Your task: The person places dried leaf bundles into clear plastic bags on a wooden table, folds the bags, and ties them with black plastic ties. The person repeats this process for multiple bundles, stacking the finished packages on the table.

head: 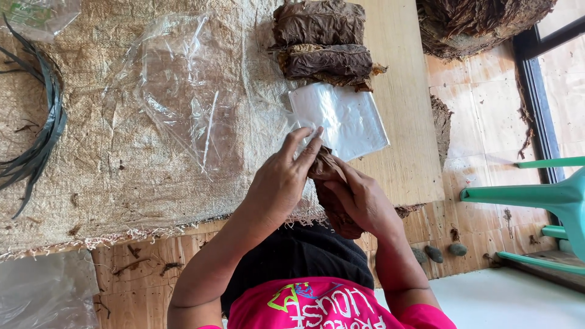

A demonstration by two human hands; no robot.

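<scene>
A burlap sheet (79, 170) lay over the left and middle of the wooden board (405, 122), reaching its near edge. On the sheet's middle lay a loose plastic film (183, 91); at its left edge, a bundle of strips (36, 134). Two leaf bundles (323, 45) sat at the board's far edge, one just nearer than the other, and a stack of plastic bags (347, 119) lay touching the nearer one. At the near edge, the left hand (280, 183) and right hand (362, 198) met around a wad of leaves (329, 195), just before the bags. A leaf heap (481, 21) lay beyond the board's far right corner.
</scene>
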